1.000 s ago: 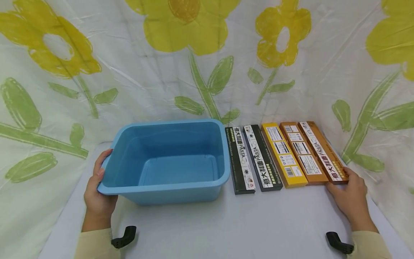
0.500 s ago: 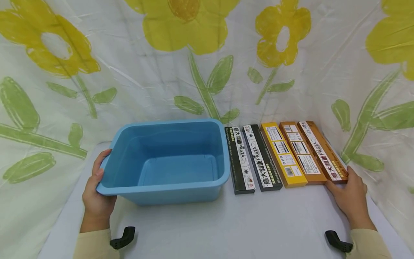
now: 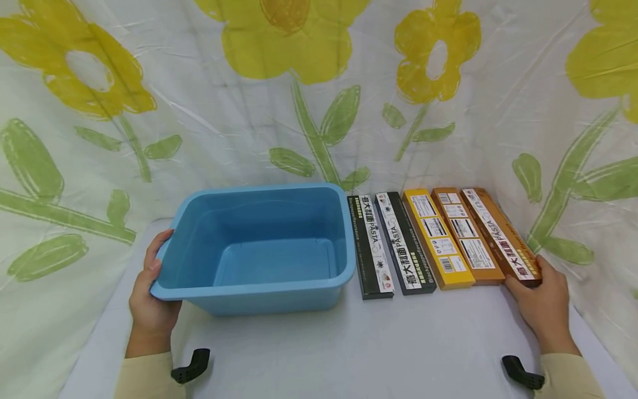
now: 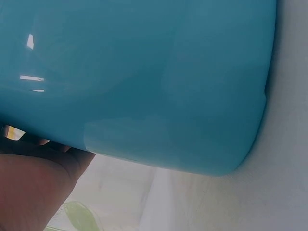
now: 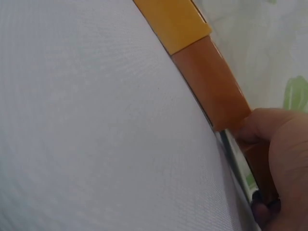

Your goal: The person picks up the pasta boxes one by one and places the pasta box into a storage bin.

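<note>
A light-blue plastic basin [image 3: 251, 292] stands left of centre. My left hand [image 3: 152, 305] grips the left end of its rim, with the fingers partly hidden; in the left wrist view the basin's outer wall [image 4: 159, 96] fills most of the picture. At the right end of a row of pasta boxes, my right hand [image 3: 543, 310] holds the near end of a brown pasta box [image 3: 500, 233] between thumb and fingers. The right wrist view shows a gap under this box's near end [image 5: 260, 166], so that end is slightly raised off the table.
Left of the held box lie another brown pasta box [image 3: 468, 238], a yellow one [image 3: 438, 238] and two black ones [image 3: 371, 246] [image 3: 405, 244]. The white-covered table [image 3: 349, 354] meets a flower-printed curtain [image 3: 239, 138] behind.
The near end of the held brown box has shifted slightly right and risen with my right hand. My left hand and the basin have stayed in place.
</note>
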Demonstrator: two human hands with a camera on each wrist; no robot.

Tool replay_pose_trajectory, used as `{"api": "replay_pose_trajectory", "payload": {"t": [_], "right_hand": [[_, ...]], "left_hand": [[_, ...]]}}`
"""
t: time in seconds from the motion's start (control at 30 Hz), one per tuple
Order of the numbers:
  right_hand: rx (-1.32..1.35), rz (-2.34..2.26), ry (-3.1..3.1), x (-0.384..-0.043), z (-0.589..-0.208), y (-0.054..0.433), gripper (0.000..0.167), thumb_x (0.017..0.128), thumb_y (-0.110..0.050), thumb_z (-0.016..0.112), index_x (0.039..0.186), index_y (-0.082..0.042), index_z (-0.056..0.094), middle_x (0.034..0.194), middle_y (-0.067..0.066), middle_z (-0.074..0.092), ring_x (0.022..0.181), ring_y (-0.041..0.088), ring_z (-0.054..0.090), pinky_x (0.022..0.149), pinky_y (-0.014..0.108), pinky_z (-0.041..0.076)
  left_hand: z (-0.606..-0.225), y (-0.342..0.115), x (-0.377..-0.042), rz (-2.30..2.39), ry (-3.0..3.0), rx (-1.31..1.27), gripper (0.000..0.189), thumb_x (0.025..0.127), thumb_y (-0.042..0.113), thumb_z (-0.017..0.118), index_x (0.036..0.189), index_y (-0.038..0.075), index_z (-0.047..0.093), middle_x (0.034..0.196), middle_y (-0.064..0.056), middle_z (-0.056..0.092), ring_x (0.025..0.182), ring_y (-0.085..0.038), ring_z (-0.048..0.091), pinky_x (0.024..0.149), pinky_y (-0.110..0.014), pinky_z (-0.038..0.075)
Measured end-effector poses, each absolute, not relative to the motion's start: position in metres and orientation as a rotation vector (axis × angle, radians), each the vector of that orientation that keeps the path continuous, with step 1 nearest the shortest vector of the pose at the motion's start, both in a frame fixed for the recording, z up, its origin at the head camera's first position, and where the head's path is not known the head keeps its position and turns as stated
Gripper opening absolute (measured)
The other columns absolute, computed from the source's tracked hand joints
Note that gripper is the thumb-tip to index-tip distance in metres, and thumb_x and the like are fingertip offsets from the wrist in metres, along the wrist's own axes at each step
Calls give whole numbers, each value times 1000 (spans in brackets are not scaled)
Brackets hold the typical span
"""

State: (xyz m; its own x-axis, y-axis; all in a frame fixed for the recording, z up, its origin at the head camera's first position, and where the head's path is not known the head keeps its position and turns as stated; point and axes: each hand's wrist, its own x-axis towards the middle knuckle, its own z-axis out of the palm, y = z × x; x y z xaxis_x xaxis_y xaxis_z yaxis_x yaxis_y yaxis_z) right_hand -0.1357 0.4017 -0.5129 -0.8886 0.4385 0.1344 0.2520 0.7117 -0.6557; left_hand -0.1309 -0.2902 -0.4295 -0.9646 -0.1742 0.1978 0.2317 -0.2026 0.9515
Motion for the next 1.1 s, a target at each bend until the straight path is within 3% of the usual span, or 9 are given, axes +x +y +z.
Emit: {"api": "replay_pose_trajectory", "payload": {"t": [0.33, 0.73, 0.9, 1.1], "right_hand": [[-626, 943, -2532, -134, -510, 398, 83, 102, -22, 76, 165, 9, 32, 150, 43, 37, 138, 58, 38, 112, 67, 30], [-624, 947, -2431, -132, -505, 394, 77, 101, -12, 72, 166, 5, 34, 153, 43, 39, 142, 59, 39, 120, 60, 27], [-603, 960, -2381, -131, -506, 393, 74, 100, -12, 75, 165, 0, 40, 155, 40, 43, 144, 56, 41, 122, 43, 29], [-609, 993, -2294, -128, -504, 389, 71, 99, -13, 78, 163, -7, 48, 158, 28, 47, 144, 42, 46, 109, 18, 36]], "left_hand": [[-431, -291, -132, -2260, -1787, -74, 65, 105, 37, 30, 168, 25, 38, 168, -9, 30, 145, -30, 36, 106, -44, 37], [-433, -292, -131, -2267, -1766, -95, 65, 106, 38, 29, 169, 24, 36, 168, -9, 30, 145, -30, 35, 106, -45, 36], [-433, -291, -131, -2259, -1769, -84, 65, 106, 38, 28, 169, 24, 37, 168, -9, 31, 145, -30, 36, 106, -45, 36], [-432, -291, -131, -2260, -1767, -87, 65, 106, 38, 29, 169, 24, 36, 168, -9, 31, 145, -30, 36, 106, -44, 36]]}}
